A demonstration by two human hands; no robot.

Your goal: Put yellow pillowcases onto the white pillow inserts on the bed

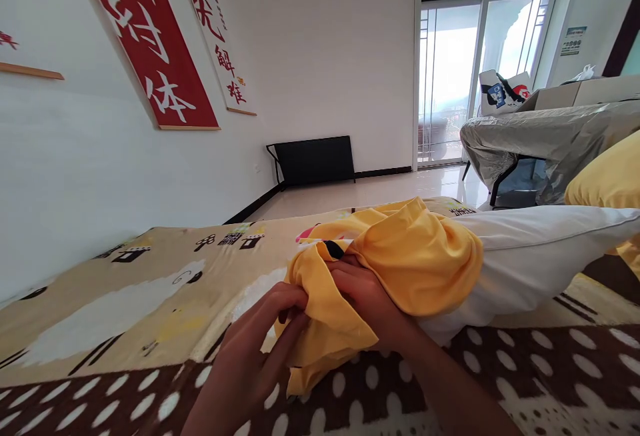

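A yellow pillowcase (420, 259) is bunched over the near end of a white pillow (525, 263), which lies on the patterned blanket and stretches to the right. With thumb and fingers, my left hand (267, 329) pinches the left part of the yellow cloth. My right hand (365, 296) grips the same cloth from behind a loose flap, its fingertips partly hidden in the folds. A black and a pink patch show on the cloth near the fingers.
Under everything spreads a beige and brown blanket (180, 316) with dots and animal figures. Another yellow pillow (607, 173) is at the right edge. Beyond stand a folded black table (315, 161) against the wall and a covered table (530, 129) with boxes.
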